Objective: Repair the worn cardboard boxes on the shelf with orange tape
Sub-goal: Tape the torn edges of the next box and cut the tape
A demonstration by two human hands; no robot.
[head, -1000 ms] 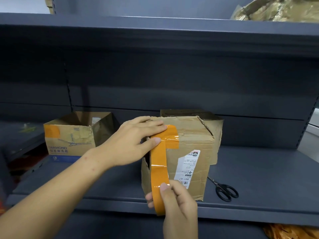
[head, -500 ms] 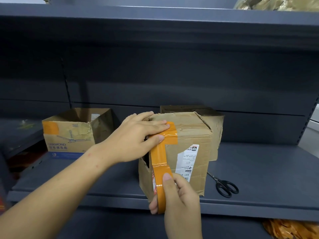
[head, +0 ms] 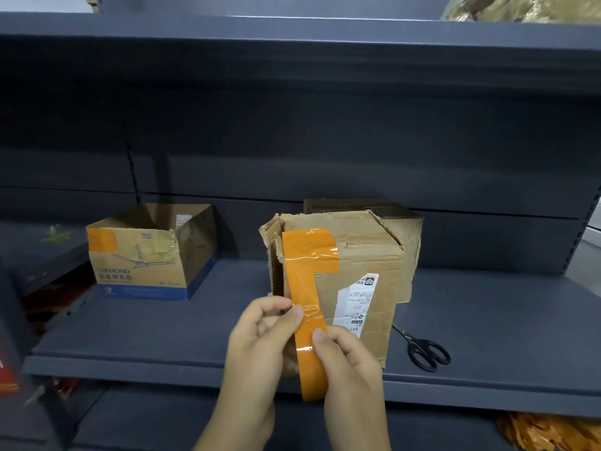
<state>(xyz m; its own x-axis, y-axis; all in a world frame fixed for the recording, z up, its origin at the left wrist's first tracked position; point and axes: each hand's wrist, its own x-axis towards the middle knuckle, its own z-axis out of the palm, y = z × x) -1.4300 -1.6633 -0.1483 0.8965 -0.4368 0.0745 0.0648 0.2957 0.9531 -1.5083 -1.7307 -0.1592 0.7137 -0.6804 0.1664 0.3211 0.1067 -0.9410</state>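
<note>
A worn cardboard box [head: 361, 255] with a white shipping label stands at the front of the dark shelf [head: 504, 340]. A strip of orange tape [head: 305, 294] is stuck across its top front corner and runs down its torn left edge. My left hand [head: 260, 346] pinches the strip from the left about halfway down. Just below, my right hand [head: 348, 369] pinches the hanging end with thumb and fingers. The bottom of the strip hangs free below the shelf's front edge.
An open-topped box [head: 146, 258] with an orange patch at its upper left corner sits to the left. Black scissors [head: 426, 351] lie on the shelf right of the taped box. Another box [head: 403, 229] stands behind it. Orange scraps [head: 546, 431] lie lower right.
My left hand left the top of the box and came down onto the tape strip beside my right hand. The tape's top end stays stuck on the box.
</note>
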